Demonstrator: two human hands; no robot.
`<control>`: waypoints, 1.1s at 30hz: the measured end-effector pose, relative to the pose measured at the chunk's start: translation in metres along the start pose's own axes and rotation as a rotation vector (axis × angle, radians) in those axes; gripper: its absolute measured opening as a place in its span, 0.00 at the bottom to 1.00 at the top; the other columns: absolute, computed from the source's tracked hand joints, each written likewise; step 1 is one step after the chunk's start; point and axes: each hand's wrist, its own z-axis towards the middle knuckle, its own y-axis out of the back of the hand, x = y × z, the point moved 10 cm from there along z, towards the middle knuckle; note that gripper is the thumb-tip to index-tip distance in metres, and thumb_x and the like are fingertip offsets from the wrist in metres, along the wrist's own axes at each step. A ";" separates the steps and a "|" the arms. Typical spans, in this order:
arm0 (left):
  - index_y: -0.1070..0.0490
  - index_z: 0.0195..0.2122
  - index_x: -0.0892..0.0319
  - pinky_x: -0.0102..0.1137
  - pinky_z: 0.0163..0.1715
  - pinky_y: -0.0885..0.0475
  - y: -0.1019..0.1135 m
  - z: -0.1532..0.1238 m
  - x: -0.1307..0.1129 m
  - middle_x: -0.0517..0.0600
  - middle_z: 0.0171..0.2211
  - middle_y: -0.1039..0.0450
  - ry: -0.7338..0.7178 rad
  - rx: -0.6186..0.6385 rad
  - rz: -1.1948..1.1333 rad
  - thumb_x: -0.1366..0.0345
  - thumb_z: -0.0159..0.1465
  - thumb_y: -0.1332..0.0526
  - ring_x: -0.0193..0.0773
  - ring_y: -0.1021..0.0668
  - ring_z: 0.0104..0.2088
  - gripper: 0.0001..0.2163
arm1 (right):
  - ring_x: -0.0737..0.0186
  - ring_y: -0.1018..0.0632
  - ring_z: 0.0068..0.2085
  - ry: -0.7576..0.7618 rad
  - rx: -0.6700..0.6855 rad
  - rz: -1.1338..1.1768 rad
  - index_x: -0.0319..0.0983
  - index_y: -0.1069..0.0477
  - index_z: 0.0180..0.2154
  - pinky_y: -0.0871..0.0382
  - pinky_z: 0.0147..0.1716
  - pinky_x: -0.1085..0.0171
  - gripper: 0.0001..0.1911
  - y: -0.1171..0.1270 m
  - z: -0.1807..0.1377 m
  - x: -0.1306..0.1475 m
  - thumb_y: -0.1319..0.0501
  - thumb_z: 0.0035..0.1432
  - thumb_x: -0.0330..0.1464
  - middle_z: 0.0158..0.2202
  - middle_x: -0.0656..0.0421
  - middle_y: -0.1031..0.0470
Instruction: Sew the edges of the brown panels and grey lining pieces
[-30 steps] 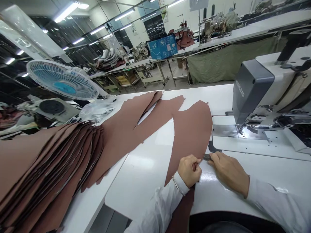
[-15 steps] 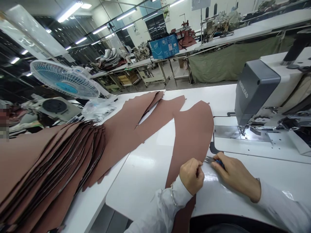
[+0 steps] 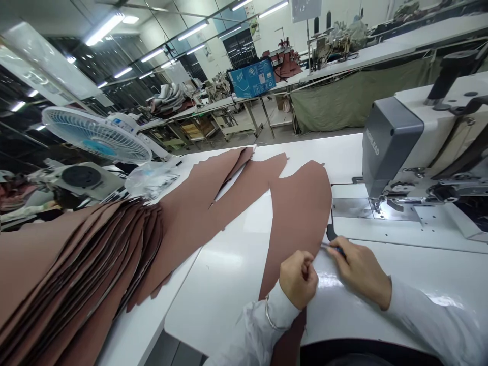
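A long brown cut piece [image 3: 299,213] lies on the white sewing table [image 3: 229,274], running toward me. My left hand [image 3: 299,278] is closed, pinching the right edge of that piece near its lower part. My right hand [image 3: 360,272] is closed on a small metal snipping tool [image 3: 331,247] with a blue handle, its tip at the same edge of the piece, just beside my left fingers. Both sleeves are white.
A grey and white sewing machine [image 3: 415,157] stands at the right. More brown pieces [image 3: 213,198] spread across the table, and a thick stack of them [image 3: 72,269] lies at the left. A desk fan [image 3: 97,134] and a plastic bag [image 3: 150,178] sit behind.
Both hands stay together at the piece's right edge with only small shifts. The tool's tip shows a little more beside my left fingers; the view moved slightly.
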 end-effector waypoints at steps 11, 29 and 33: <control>0.42 0.34 0.60 0.21 0.12 0.48 -0.025 0.001 0.057 0.40 0.18 0.35 0.744 0.115 -1.066 0.70 0.40 0.38 0.23 0.40 0.12 0.19 | 0.64 0.29 0.29 0.048 -0.004 0.283 0.40 0.38 0.38 0.38 0.30 0.64 0.11 -0.007 0.005 0.016 0.50 0.60 0.40 0.30 0.61 0.30; 0.35 0.30 0.59 0.26 0.22 0.39 0.016 -0.013 0.021 0.43 0.19 0.34 0.234 0.600 0.061 0.70 0.45 0.42 0.31 0.33 0.20 0.09 | 0.56 0.26 0.29 -0.249 -0.161 -0.150 0.46 0.35 0.42 0.35 0.27 0.60 0.20 0.079 -0.068 -0.111 0.49 0.55 0.51 0.32 0.57 0.26; 0.39 0.50 0.60 0.41 0.43 0.36 0.014 0.029 -0.019 0.57 0.47 0.33 -0.061 0.498 0.461 0.61 0.47 0.38 0.50 0.31 0.46 0.28 | 0.54 0.26 0.28 -0.341 -0.232 -0.253 0.45 0.35 0.42 0.36 0.27 0.57 0.23 0.103 -0.090 -0.137 0.49 0.53 0.53 0.32 0.53 0.27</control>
